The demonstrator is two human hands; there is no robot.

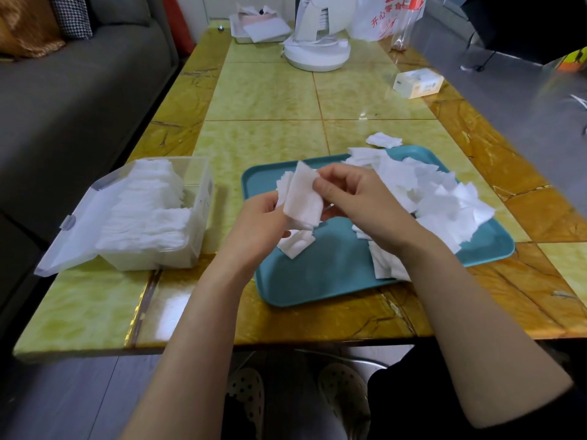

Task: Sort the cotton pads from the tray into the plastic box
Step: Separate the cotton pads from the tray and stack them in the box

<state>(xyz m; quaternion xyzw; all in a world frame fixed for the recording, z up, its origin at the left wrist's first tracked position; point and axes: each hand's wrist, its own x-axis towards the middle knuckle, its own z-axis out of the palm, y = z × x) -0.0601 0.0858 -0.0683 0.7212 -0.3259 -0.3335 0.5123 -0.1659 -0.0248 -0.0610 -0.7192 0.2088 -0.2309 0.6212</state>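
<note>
pads part-hidden by arm | bag top cut off | carton txt unreadable

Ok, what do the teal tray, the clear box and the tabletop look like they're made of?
Teal rectangular tray: probably plastic, smooth matte, rounded moulded rim. Clear lidded box: transparent plastic; white cotton pads show through its walls. Yellow-green tabletop: glossy veined stone or stone-look tile, reflecting light.

feet: pale clogs with round holes | right side: dark garment | left hand, right hand: bare
</note>
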